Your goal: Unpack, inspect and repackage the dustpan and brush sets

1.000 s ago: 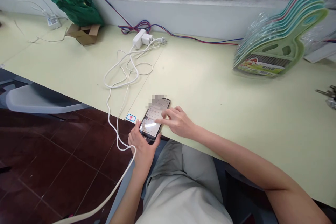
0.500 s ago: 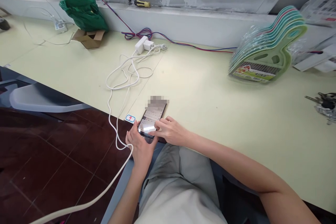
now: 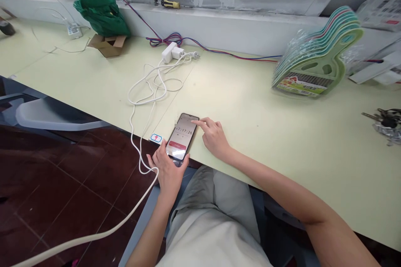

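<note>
A smartphone (image 3: 182, 137) lies tilted at the front edge of the pale table, its screen lit with large digits and a red bar below them. My left hand (image 3: 167, 169) grips the phone's lower end, thumb and fingers on either side. At the phone's upper right is my right hand (image 3: 216, 138), its index finger stretched out over the top of the screen and the other fingers bent; it holds nothing. Whether that fingertip touches the glass, I cannot tell. A small numbered label (image 3: 156, 138) sits on the table edge left of the phone.
White cables (image 3: 147, 102) run from a white plug adapter (image 3: 171, 53) down past my left hand. Wrapped green dustpans (image 3: 316, 62) stand at the right, with keys (image 3: 387, 123) nearby. A cardboard box (image 3: 108, 46) and green bag (image 3: 102, 14) sit back left; a screwdriver (image 3: 171, 4) lies on the sill.
My right hand has moved from the lower part of the screen up to its top right. The screen now shows large digits instead of a list. My left hand keeps its hold.
</note>
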Tool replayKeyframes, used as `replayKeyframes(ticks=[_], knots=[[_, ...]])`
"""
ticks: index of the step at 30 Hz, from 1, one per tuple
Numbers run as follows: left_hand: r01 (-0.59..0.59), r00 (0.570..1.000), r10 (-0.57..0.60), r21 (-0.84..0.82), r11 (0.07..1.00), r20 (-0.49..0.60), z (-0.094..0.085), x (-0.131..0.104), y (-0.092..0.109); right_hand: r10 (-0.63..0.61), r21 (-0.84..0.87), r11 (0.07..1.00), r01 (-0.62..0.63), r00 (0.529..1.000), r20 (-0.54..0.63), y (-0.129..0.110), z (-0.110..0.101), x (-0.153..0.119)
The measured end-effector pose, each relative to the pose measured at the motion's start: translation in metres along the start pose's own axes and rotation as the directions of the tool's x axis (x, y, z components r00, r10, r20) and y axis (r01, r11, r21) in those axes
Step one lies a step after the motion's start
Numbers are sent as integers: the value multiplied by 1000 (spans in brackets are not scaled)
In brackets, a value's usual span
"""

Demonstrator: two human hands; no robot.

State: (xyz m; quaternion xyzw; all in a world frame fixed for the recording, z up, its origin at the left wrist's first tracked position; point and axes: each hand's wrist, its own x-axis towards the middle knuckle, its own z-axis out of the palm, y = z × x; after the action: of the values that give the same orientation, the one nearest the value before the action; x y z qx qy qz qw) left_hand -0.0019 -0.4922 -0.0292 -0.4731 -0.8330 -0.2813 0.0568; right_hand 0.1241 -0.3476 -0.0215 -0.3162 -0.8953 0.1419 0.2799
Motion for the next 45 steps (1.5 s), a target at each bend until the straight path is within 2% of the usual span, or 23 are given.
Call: replayKeyframes(ticks=[5, 8, 12, 14, 16, 18, 20, 21, 23, 24, 25, 26, 27, 28, 31, 33, 35, 38, 40, 43, 45], knots=[[-4, 1000, 4, 2, 1000, 0, 1, 0, -2, 53, -2, 999, -53, 999, 3, -1, -1, 1], [-23, 1000, 23, 24, 999, -13, 2, 10, -2, 57, 9, 998, -57, 997, -55, 5, -3, 3], [-80, 997, 80, 43, 996, 10, 12, 49, -1, 139, 10, 990, -140, 973, -183, 33, -13, 10], [-108, 994, 107, 54, 993, 24, 22, 78, -2, 222, 9, 974, -228, 937, -270, 55, -22, 13], [-131, 991, 128, 69, 989, 38, 34, 108, -2, 309, 26, 946, -322, 876, -372, 81, -35, 13], [-147, 988, 142, 81, 986, 56, 44, 135, 1, 384, 37, 907, -419, 788, -481, 112, -52, 10], [-166, 986, 163, 84, 983, 38, 53, 156, 11, 438, 20, 841, -541, 658, -612, 145, -74, 2], [-183, 983, 182, 74, 980, 16, 57, 163, 19, 461, 19, 790, -613, 573, -678, 163, -86, -4], [-249, 968, 249, 19, 968, -28, 65, 173, 43, 489, 77, 650, -756, 339, -804, 198, -111, -17], [-295, 955, 293, -28, 955, -40, 70, 176, 58, 491, 129, 581, -804, 220, -843, 216, -123, -23], [-342, 940, 339, -87, 936, -40, 76, 179, 74, 493, 186, 526, -830, 120, -862, 232, -135, -30], [-382, 924, 382, -155, 911, -31, 83, 181, 92, 505, 238, 493, -837, 52, -862, 247, -146, -36], [-408, 909, 416, -231, 883, -16, 92, 183, 109, 531, 277, 481, -832, 26, -847, 261, -155, -41], [-416, 898, 439, -311, 854, 4, 103, 186, 126, 579, 303, 489, -818, 45, -814, 273, -164, -45], [-328, 897, 435, -546, 771, 75, 138, 194, 165, 728, 350, 515, -782, 184, -660, 297, -180, -52], [-202, 915, 376, -646, 736, 143, 159, 198, 177, 762, 361, 509, -782, 215, -610, 306, -186, -53], [-154, 919, 359, -694, 703, 160, 173, 200, 179, 755, 349, 516, -782, 223, -616, 309, -190, -53], [-209, 897, 428, -749, 629, 110, 178, 200, 173, 702, 323, 573, -753, 249, -667, 306, -191, -52], [-165, 872, 466, -809, 564, 146, 173, 199, 171, 670, 333, 615, -715, 250, -699, 298, -188, -49], [72, 818, 488, -895, 440, 306, 164, 196, 175, 664, 411, 665, -624, 241, -707, 278, -174, -44], [248, 730, 545, -902, 353, 413, 158, 192, 181, 702, 477, 674, -564, 290, -650, 262, -159, -40]])
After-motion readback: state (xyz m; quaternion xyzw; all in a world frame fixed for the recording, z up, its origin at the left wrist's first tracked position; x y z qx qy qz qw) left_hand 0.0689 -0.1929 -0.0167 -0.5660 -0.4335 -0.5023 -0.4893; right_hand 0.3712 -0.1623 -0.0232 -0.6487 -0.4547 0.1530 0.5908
